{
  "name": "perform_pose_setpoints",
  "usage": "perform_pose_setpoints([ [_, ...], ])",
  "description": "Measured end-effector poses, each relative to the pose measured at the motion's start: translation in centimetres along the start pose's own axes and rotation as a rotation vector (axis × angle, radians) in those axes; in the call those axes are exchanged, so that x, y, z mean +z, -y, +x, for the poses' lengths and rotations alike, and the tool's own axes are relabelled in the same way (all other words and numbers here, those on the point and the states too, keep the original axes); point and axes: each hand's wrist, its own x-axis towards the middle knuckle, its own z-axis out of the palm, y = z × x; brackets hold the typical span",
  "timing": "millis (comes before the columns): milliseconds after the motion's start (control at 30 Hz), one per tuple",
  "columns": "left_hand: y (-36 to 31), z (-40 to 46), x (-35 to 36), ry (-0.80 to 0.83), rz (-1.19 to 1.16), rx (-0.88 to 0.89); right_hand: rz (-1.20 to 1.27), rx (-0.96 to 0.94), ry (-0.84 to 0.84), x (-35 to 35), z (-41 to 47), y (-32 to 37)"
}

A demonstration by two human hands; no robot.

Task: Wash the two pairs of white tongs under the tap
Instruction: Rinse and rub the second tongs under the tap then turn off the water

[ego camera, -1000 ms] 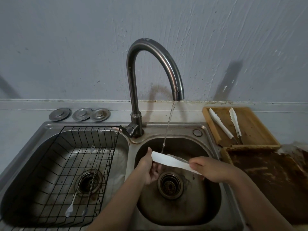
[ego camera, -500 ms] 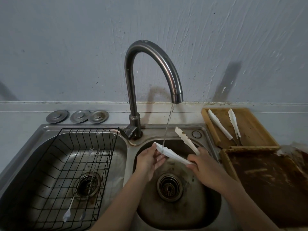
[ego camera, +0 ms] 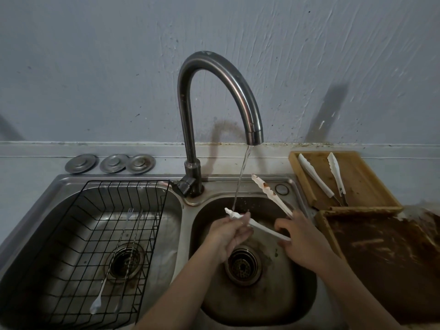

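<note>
Over the sink [ego camera: 307,303], both hands [ego camera: 228,231] [ego camera: 301,238] grasp spread tongs [ego camera: 266,228] under tap [ego camera: 221,91].

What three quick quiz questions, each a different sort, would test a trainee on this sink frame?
1. True or false: both arms of the held tongs are under the water stream.
2. Multiple choice: the second pair of tongs lies (A) in the wire basket, (B) on the wooden tray, (C) in the right basin.
3. Fill in: three metal ____ lie behind the left basin.

Key
1. False: only the lower arm's tip, beside the left hand, meets the stream; the right hand holds the hinge end.
2. B
3. Sink plugs
</note>
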Motion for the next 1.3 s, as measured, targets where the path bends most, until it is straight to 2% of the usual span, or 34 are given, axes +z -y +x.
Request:
perform_pose_setpoints([
  [100,-0.4,0.4,-0.5,-0.007,-0.091,-0.016,0.011,-0.001,0.001,0.1,-0.1,-0.2],
  [267,0.3,0.7,-0.6,-0.085,-0.045,-0.013,-0.016,-0.002,-0.017,0.1,0.0,0.7],
  [467,1.0,0.7,0.3,-0.105,-0.128,0.018,-0.094,-0.005,-0.054,0.0,0.4,2.0],
  [767,-3.6,0.3,-0.6,-0.048,-0.266,0.290,0.306,-0.069,-0.187,1.2,1.6,3.0],
  [967,-5.3,-1.2,-0.9,0.073,-0.184,0.452,0.378,-0.019,-0.216,2.1,2.1,3.5],
  [1100,-4.0,-0.9,-0.7,0.072,-0.091,0.429,0.423,0.015,-0.198,2.0,1.6,2.9],
  [1300,-1.5,0.0,-0.6,0.129,-0.136,0.272,0.323,0.026,-0.290,1.3,0.2,0.6],
])
